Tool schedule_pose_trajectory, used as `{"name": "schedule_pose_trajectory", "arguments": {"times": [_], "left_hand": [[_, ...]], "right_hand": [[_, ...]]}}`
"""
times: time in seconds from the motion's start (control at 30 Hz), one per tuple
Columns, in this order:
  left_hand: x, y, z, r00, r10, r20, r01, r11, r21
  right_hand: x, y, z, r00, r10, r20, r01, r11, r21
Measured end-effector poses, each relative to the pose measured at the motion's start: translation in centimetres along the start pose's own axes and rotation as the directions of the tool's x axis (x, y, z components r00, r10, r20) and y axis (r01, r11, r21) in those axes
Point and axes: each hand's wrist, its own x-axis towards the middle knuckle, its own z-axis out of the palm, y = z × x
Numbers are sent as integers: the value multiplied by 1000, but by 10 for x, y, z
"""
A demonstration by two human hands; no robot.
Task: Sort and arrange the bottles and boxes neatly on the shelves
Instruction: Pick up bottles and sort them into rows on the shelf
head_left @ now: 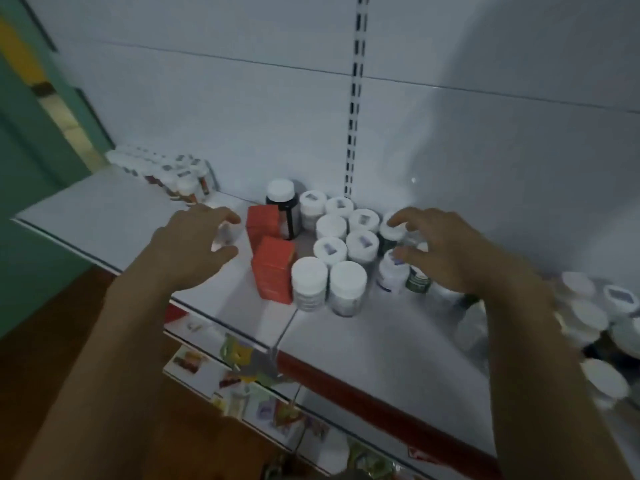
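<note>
Here, a cluster of white-capped round plastic bottles (pixel 330 251) is standing upright mid-way along the white metal shelf (pixel 363 341), touching two orange-red cardboard boxes (pixel 273 268) on its left. The right hand (pixel 450 251) is curling over a dark green white-capped bottle (pixel 391 232) at the cluster's right, with its index fingertip touching the cap; I cannot tell whether it is gripping. The left hand (pixel 194 244) is hovering in a wide curl beside the boxes, around a blurred pale thing; I cannot tell whether it is holding it.
</note>
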Motion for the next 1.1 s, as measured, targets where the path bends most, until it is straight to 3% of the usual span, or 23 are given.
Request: {"name": "schedule_pose_trajectory", "arguments": {"times": [0.2,0.37,0.5,0.63,0.73,0.83,0.93,1.1], "left_hand": [[27,-63,1,1000,7,10,-7,999,-45],[55,-65,7,958,280,-63,-287,939,-192],[81,-52,13,894,447,-39,-442,863,-246],[99,-41,18,854,520,18,-492,819,-295],[102,-41,11,825,565,9,-543,798,-260],[107,-33,-12,769,633,-93,-634,735,-240],[111,-2,-35,695,694,-188,-716,644,-269],[108,84,-30,568,797,-207,-791,459,-404]], "right_hand": [[66,-87,44,986,-143,83,143,990,3],[91,-132,78,945,-144,293,161,986,-33],[91,-137,85,988,-95,125,93,995,20],[72,-126,69,984,24,-178,22,968,249],[51,-114,56,900,156,-407,0,933,359],[26,-99,42,772,283,-568,-11,901,434],[-5,-84,28,641,361,-677,-34,895,445],[-79,-57,7,461,441,-770,-177,896,407]]}}
